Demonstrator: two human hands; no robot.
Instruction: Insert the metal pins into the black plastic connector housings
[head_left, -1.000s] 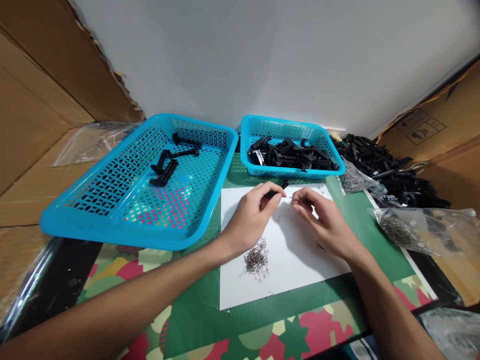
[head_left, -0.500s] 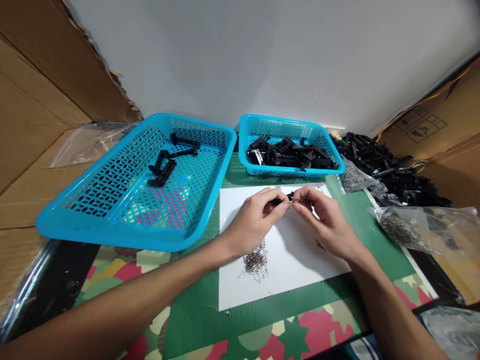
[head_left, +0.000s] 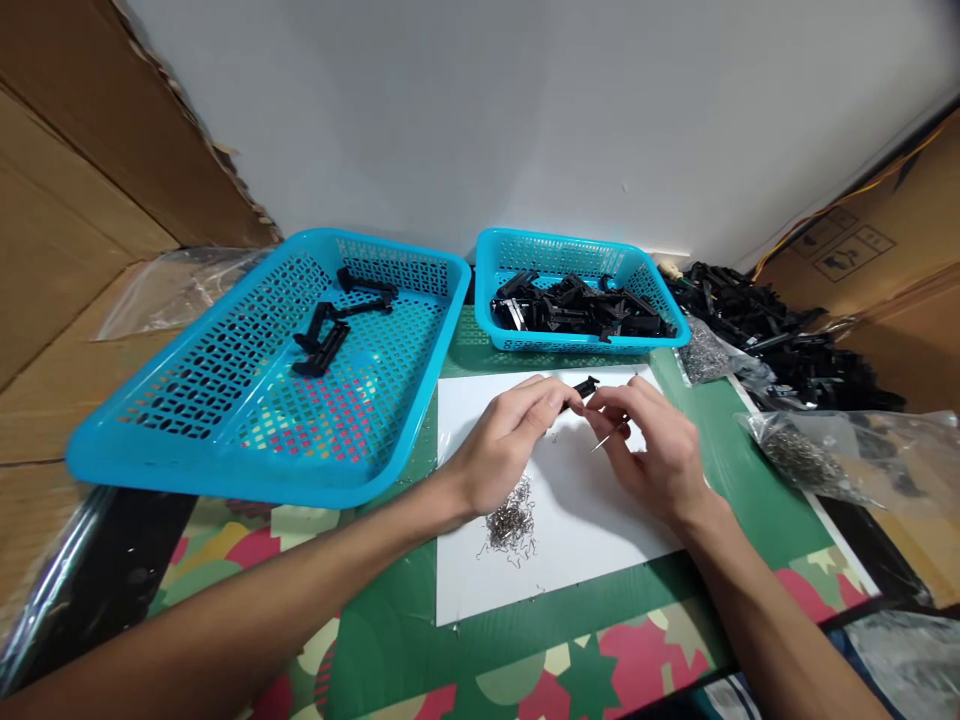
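Note:
My left hand [head_left: 506, 435] is closed around a narrow black plastic part [head_left: 585, 388], whose far end sticks out past the fingers. Most of that part is hidden behind the hand. My right hand [head_left: 664, 450] meets it from the right, fingertips close against the part. A thin metal rod-like tool [head_left: 610, 436] is in the right hand's fingers, its end pointing down and left. Below the left hand, a heap of small bent wire pieces [head_left: 511, 520] lies on a white sheet [head_left: 480, 590].
A large blue basket [head_left: 409, 440] on the left holds several black parts [head_left: 326, 350]. Behind the sheet, a smaller blue basket [head_left: 487, 335] is full of them. At right are a black-part pile [head_left: 817, 350] and a plastic bag of wire pieces [head_left: 799, 455]. Cardboard boxes [head_left: 877, 240] flank the table.
My right hand has turned, so the metal tool now slants down and left. The black part's end shows more clearly between the hands. The left hand has barely moved.

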